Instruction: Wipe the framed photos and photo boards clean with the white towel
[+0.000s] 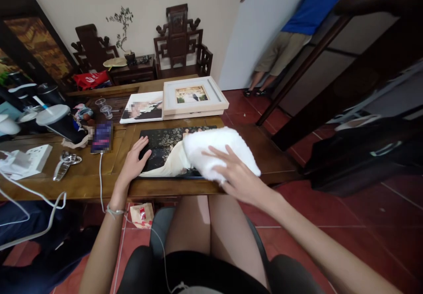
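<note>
A large dark photo print (165, 146) lies flat on the wooden table (82, 184) in front of me. My left hand (135, 161) rests open on its left edge, fingers spread and pressing it down. My right hand (235, 175) lies flat on a white cloth (220, 148), fingers stretched over it, pressing the cloth onto the right part of the print.
Behind the print are a white framed photo (193, 95) on a stack and another print (142, 109). To the left sit a phone (102, 137) with cable, a power strip (38, 156), cups (61, 122) and keys. A person in a blue shirt (307, 12) stands far right; a dark suitcase (363, 153) lies on the red floor.
</note>
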### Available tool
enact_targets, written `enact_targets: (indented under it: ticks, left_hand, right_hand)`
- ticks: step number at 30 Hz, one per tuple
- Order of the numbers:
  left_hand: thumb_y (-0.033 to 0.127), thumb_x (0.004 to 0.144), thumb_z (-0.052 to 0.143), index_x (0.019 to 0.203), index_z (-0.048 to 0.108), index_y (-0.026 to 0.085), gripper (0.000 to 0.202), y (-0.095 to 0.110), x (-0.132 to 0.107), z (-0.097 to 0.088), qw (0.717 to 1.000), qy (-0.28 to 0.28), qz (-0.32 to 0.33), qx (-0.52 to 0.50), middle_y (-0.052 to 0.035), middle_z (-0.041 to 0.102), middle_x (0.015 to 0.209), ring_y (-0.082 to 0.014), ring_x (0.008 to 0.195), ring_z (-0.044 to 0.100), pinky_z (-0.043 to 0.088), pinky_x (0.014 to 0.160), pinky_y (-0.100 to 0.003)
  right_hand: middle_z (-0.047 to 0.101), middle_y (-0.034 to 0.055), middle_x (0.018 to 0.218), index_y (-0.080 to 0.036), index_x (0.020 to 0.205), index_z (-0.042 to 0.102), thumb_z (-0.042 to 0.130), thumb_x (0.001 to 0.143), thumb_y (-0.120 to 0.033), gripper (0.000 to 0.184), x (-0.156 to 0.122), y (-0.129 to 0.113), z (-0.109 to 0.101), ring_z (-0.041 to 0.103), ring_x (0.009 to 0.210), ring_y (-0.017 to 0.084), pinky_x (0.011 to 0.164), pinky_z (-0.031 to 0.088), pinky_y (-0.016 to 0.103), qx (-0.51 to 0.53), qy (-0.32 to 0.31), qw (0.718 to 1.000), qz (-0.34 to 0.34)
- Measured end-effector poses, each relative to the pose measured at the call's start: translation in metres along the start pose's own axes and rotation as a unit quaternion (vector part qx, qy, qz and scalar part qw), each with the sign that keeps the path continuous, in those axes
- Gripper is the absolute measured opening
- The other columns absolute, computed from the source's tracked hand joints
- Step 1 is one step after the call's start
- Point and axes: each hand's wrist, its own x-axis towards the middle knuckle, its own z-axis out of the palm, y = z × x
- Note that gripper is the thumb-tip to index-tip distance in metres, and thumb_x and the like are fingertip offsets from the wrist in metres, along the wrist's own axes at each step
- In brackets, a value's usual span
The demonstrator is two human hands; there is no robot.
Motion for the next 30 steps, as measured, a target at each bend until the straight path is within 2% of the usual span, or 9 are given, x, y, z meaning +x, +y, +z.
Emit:
enact_targets:
  ticks: [3, 6, 12, 15, 17, 19, 22, 26, 30]
  left_hand:
    - [0.043, 0.095, 0.046, 0.135, 0.056, 0.013, 0.05, 0.001, 0.001, 0.0, 1.0, 0.001, 0.003, 0.003, -0.0138, 0.049, 0.147, -0.0238, 0.142, 0.039, 0.027, 0.119, -0.046]
    - [0.044, 0.094, 0.049, 0.135, 0.055, 0.014, 0.051, 0.0, 0.001, -0.001, 1.0, -0.003, 0.011, 0.008, -0.0133, 0.049, 0.147, -0.0239, 0.142, 0.039, 0.027, 0.119, -0.046]
    - [0.045, 0.093, 0.051, 0.135, 0.055, 0.016, 0.051, 0.0, 0.0, -0.002, 1.0, -0.004, 0.006, 0.0, -0.013, 0.049, 0.147, -0.0242, 0.142, 0.039, 0.027, 0.119, -0.047]
    - [0.045, 0.092, 0.051, 0.134, 0.056, 0.017, 0.051, 0.0, 0.0, -0.002, 1.0, 0.002, -0.002, -0.009, -0.0134, 0.049, 0.147, -0.024, 0.141, 0.04, 0.028, 0.119, -0.047]
    - [0.045, 0.092, 0.051, 0.134, 0.056, 0.016, 0.051, 0.0, 0.0, -0.002, 1.0, 0.007, -0.007, -0.011, -0.0139, 0.05, 0.147, -0.0241, 0.14, 0.041, 0.028, 0.119, -0.047]
    - [0.044, 0.093, 0.05, 0.134, 0.056, 0.016, 0.051, 0.0, 0.001, -0.001, 1.0, 0.006, -0.01, -0.009, -0.0136, 0.05, 0.146, -0.024, 0.141, 0.041, 0.028, 0.119, -0.046]
    - [0.044, 0.093, 0.05, 0.134, 0.056, 0.016, 0.049, 0.001, 0.001, -0.001, 1.0, 0.005, -0.008, -0.003, -0.0123, 0.051, 0.146, -0.0238, 0.141, 0.04, 0.028, 0.119, -0.046]
    - [0.043, 0.095, 0.049, 0.134, 0.056, 0.015, 0.049, 0.002, 0.001, -0.001, 1.0, 0.008, 0.001, 0.006, -0.0124, 0.051, 0.146, -0.0238, 0.141, 0.041, 0.028, 0.119, -0.046]
    - [0.044, 0.096, 0.047, 0.135, 0.055, 0.015, 0.049, 0.002, 0.001, -0.002, 1.0, 0.001, 0.007, 0.005, -0.0129, 0.05, 0.146, -0.0234, 0.141, 0.039, 0.027, 0.119, -0.047]
  right_hand:
    - [0.049, 0.013, 0.147, -0.018, 0.081, 0.064, 0.044, 0.062, -0.001, 0.032, -0.033, -0.029, -0.014, 0.029, 0.145, 0.033, 0.115, 0.02, 0.066, 0.028, -0.021, 0.999, -0.032]
    - [0.055, 0.013, 0.141, -0.019, 0.083, 0.064, 0.044, 0.064, 0.0, 0.033, -0.03, -0.029, -0.023, 0.037, 0.141, 0.03, 0.116, 0.026, 0.06, 0.033, -0.038, 0.998, -0.023]
    - [0.072, 0.0132, 0.108, -0.017, 0.105, 0.064, 0.042, 0.09, -0.019, 0.027, 0.055, 0.046, -0.014, 0.065, 0.105, 0.032, 0.107, 0.037, 0.054, 0.004, -0.014, 0.998, 0.054]
    - [0.072, 0.0146, 0.108, -0.014, 0.114, 0.063, 0.04, 0.095, -0.028, 0.032, 0.092, 0.072, -0.004, 0.065, 0.106, 0.034, 0.102, 0.039, 0.052, -0.012, 0.014, 0.996, 0.089]
    - [0.07, 0.0176, 0.115, -0.012, 0.118, 0.061, 0.04, 0.096, -0.026, 0.034, 0.097, 0.072, 0.001, 0.061, 0.114, 0.035, 0.103, 0.038, 0.055, -0.021, 0.021, 0.995, 0.1]
    - [0.066, 0.0205, 0.123, -0.011, 0.117, 0.062, 0.041, 0.092, -0.018, 0.034, 0.083, 0.059, 0.005, 0.053, 0.127, 0.037, 0.106, 0.032, 0.062, -0.03, 0.014, 0.995, 0.09]
    - [0.056, 0.0188, 0.139, -0.013, 0.107, 0.066, 0.045, 0.077, -0.004, 0.037, 0.036, 0.022, 0.007, 0.035, 0.141, 0.036, 0.111, 0.023, 0.068, -0.022, -0.002, 0.999, 0.038]
    - [0.047, 0.0142, 0.148, -0.018, 0.084, 0.068, 0.048, 0.065, -0.002, 0.032, -0.025, -0.028, 0.0, 0.026, 0.145, 0.034, 0.114, 0.018, 0.067, 0.02, 0.008, 1.0, -0.018]
    - [0.049, 0.0113, 0.147, -0.02, 0.084, 0.067, 0.047, 0.064, -0.002, 0.034, -0.031, -0.035, -0.012, 0.031, 0.144, 0.031, 0.115, 0.022, 0.065, 0.046, -0.034, 0.998, -0.035]
